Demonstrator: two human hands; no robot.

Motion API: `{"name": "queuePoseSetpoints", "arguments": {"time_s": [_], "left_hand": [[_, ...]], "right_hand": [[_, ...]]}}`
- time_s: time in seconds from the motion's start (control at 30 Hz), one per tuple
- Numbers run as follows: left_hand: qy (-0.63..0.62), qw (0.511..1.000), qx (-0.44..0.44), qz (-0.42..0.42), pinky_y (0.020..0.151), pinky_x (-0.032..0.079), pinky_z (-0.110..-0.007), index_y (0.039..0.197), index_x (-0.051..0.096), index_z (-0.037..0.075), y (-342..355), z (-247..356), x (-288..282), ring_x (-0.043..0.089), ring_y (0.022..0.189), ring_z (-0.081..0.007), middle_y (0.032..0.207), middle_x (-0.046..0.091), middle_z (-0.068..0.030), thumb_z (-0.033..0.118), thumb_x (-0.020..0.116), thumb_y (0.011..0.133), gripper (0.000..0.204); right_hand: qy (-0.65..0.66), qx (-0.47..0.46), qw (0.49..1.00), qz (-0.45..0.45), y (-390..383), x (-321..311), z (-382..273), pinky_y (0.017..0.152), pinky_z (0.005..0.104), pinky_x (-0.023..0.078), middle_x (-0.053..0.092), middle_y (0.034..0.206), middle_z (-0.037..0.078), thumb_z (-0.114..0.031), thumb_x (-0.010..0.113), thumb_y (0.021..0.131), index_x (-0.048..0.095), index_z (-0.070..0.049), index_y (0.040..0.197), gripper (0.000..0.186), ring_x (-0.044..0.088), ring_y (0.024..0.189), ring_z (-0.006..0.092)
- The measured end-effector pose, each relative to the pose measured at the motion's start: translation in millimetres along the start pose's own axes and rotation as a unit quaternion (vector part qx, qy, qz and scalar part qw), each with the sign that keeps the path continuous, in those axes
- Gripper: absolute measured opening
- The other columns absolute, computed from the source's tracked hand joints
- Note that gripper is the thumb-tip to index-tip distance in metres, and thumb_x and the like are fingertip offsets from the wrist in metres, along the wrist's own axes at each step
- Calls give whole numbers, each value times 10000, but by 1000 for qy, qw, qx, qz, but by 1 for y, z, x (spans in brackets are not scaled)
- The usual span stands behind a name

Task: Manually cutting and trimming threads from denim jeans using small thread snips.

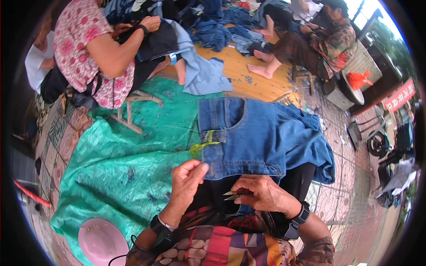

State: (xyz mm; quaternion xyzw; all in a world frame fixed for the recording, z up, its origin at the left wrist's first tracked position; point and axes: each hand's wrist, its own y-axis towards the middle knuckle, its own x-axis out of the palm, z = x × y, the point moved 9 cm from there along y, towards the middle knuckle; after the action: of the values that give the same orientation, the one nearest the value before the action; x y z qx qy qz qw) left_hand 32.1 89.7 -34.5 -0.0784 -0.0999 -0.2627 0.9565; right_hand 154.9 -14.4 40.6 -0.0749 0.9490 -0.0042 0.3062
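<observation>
A pair of blue jeans (253, 137) lies across my lap, its waistband toward the left and the legs bunched to the right. A yellow-green strip (204, 144) is looped at the waistband. My left hand (187, 181) is closed in a pinch at the waistband's near corner, beside the buttonhole; whether a loose thread is also between the fingertips is too small to tell. Just below the jeans' near edge, my right hand (264, 193) grips small thread snips (230, 195). Their two pointed blades stick out to the left, slightly apart and clear of the denim.
A green plastic sheet (146, 164) covers the ground at left, dotted with thread scraps. A pink hat (102, 241) sits at its near edge. Ahead, a person in a patterned top (106, 53) handles dark cloth; another person (328, 40) sits beyond heaped denim (217, 31).
</observation>
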Motion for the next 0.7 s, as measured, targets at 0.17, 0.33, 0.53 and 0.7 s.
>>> {"name": "queuePoseSetpoints", "arguments": {"time_s": [0.17, 0.33, 0.53, 0.7], "left_hand": [[-54, 998, -6, 35, 512, 381, -186, 788, 595, 52, 7, 8, -15, 476, 588, -26, 696, 544, 47, 168, 619, 876, 148], [-149, 986, 14, 74, 533, 374, -175, 858, 595, 58, 22, 14, -42, 484, 636, -25, 755, 556, 51, 146, 600, 872, 89], [-120, 989, 15, 84, 575, 391, -186, 886, 600, 47, 37, 3, -57, 507, 722, -35, 794, 567, 42, 126, 590, 875, 80], [-161, 982, -14, 99, 584, 387, -200, 893, 598, 33, 37, 8, -45, 507, 727, -52, 809, 576, 24, 124, 599, 865, 95]], "right_hand": [[116, -5, 992, 39, -33, -25, 5, 600, 315, 462, 613, 834, 82, -13, 687, 746, 593, -3, 935, 211, 601, 726, 228], [156, 75, 978, 113, -74, -63, 33, 675, 259, 479, 631, 879, 42, -67, 747, 748, 639, -14, 949, 234, 603, 761, 124], [134, 145, 918, 345, -112, -108, 65, 572, 208, 387, 585, 850, -16, 6, 753, 712, 609, -47, 899, 242, 459, 638, 51], [-21, 109, 906, 408, -98, -117, 59, 587, 209, 398, 589, 855, 17, 54, 719, 696, 595, -33, 905, 258, 477, 629, 80]]}}
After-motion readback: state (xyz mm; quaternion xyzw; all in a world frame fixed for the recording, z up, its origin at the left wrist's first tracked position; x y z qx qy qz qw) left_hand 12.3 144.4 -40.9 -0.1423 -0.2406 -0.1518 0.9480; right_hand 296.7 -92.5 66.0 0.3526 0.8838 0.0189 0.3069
